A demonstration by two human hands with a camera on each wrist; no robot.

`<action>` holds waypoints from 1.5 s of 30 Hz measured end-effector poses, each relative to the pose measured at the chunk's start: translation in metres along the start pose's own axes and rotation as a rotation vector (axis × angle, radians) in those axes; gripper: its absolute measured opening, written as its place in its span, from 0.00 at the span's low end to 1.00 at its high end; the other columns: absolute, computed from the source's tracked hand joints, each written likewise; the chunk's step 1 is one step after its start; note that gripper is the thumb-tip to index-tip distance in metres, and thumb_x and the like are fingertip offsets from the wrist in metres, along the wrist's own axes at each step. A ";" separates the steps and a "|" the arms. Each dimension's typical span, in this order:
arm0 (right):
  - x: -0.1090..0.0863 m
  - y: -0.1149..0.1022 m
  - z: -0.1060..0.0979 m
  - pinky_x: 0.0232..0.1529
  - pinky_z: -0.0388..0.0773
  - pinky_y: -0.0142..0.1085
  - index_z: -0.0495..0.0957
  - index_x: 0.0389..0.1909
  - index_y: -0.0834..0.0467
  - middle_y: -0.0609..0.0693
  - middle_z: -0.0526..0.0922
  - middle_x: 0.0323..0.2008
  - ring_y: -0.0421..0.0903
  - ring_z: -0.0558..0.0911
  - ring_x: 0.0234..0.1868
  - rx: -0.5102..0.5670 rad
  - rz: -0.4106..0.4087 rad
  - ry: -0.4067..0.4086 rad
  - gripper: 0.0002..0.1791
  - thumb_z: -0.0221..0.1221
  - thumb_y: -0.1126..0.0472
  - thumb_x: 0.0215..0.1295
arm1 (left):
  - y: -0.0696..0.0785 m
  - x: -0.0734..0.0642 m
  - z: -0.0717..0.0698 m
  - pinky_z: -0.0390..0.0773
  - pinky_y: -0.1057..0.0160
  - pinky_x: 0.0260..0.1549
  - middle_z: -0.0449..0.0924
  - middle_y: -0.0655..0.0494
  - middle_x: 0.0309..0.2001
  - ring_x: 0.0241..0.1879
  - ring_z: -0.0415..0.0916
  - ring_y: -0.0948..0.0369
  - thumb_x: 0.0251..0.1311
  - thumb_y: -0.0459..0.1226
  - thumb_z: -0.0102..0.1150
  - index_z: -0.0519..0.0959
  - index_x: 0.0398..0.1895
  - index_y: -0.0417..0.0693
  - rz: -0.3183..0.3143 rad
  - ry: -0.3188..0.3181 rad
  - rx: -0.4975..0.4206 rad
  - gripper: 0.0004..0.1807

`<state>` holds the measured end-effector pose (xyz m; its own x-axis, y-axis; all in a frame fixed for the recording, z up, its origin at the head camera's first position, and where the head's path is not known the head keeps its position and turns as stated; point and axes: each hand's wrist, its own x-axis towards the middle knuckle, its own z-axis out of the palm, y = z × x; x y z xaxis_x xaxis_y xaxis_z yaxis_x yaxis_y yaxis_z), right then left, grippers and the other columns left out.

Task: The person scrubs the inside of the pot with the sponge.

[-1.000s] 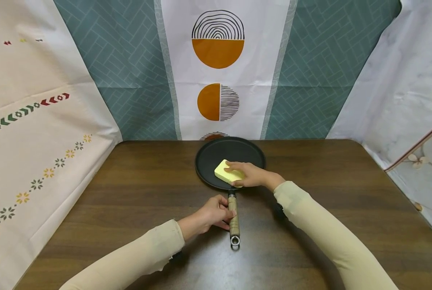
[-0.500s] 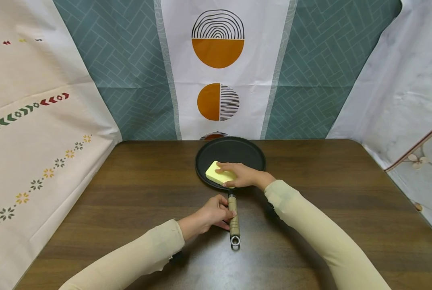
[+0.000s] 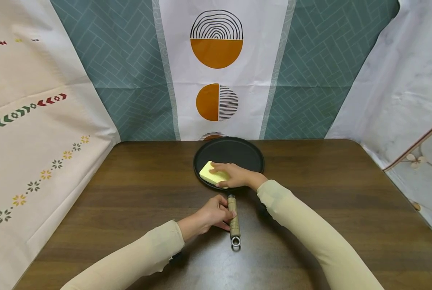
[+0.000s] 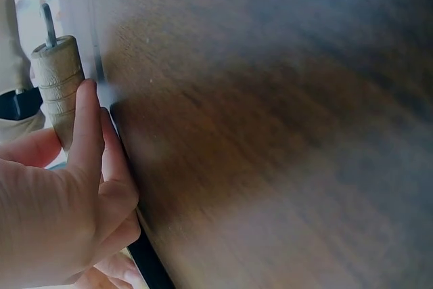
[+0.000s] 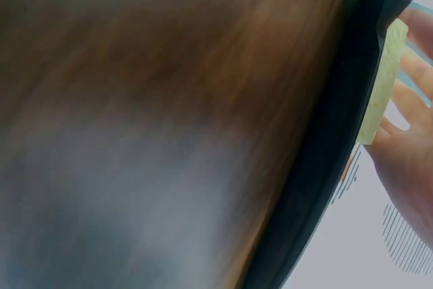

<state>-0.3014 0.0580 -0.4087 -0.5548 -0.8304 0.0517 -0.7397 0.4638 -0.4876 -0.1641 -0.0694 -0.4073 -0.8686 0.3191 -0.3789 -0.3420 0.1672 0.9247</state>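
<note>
A flat black round pan (image 3: 234, 153) lies on the table, its wooden handle (image 3: 234, 225) pointing toward me and ending in a metal ring. My left hand (image 3: 213, 211) pinches that handle between thumb and fingers; the left wrist view shows the handle's ringed end (image 4: 57, 72) past the fingers. On the near left part of the pan sits a pale yellow sponge (image 3: 213, 174). My right hand (image 3: 235, 176) grips the sponge from above, thumb and fingers on its sides. In the right wrist view the sponge (image 5: 384, 86) stands against the pan's surface behind the dark rim (image 5: 318, 133).
The brown wooden table (image 3: 147, 177) spreads around the pan on all sides. Behind its far edge hangs a teal and white patterned cloth (image 3: 136, 100). A cream cloth (image 3: 38, 121) borders the left, a pale marbled one (image 3: 400, 92) the right.
My right hand has slid the sponge leftward across the near part of the pan. My left hand stays on the handle, and the pan keeps its place.
</note>
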 end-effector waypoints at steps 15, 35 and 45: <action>0.022 -0.006 0.004 0.65 0.47 0.48 0.62 0.61 0.56 0.54 0.50 0.67 0.51 0.53 0.65 -0.047 0.121 0.025 0.30 0.57 0.54 0.58 | -0.001 0.001 -0.001 0.80 0.59 0.21 0.71 0.46 0.28 0.22 0.72 0.59 0.52 0.26 0.57 0.60 0.41 0.35 -0.003 -0.009 0.013 0.18; 0.048 -0.004 0.001 0.64 0.51 0.45 0.63 0.61 0.54 0.54 0.50 0.66 0.56 0.53 0.64 -0.063 0.261 0.050 0.29 0.57 0.54 0.58 | -0.001 -0.001 0.000 0.80 0.58 0.22 0.71 0.45 0.27 0.23 0.72 0.58 0.52 0.27 0.57 0.59 0.42 0.35 0.001 -0.007 0.026 0.18; 0.057 0.000 -0.002 0.64 0.53 0.43 0.62 0.61 0.53 0.54 0.50 0.67 0.53 0.53 0.65 -0.067 0.306 0.063 0.30 0.58 0.53 0.57 | -0.002 -0.002 0.001 0.80 0.57 0.22 0.69 0.46 0.27 0.22 0.73 0.58 0.51 0.27 0.57 0.59 0.40 0.35 0.016 0.006 0.027 0.18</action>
<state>-0.3335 0.0112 -0.4041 -0.7764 -0.6293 -0.0338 -0.5569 0.7103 -0.4306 -0.1613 -0.0690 -0.4089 -0.8760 0.3165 -0.3638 -0.3185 0.1868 0.9293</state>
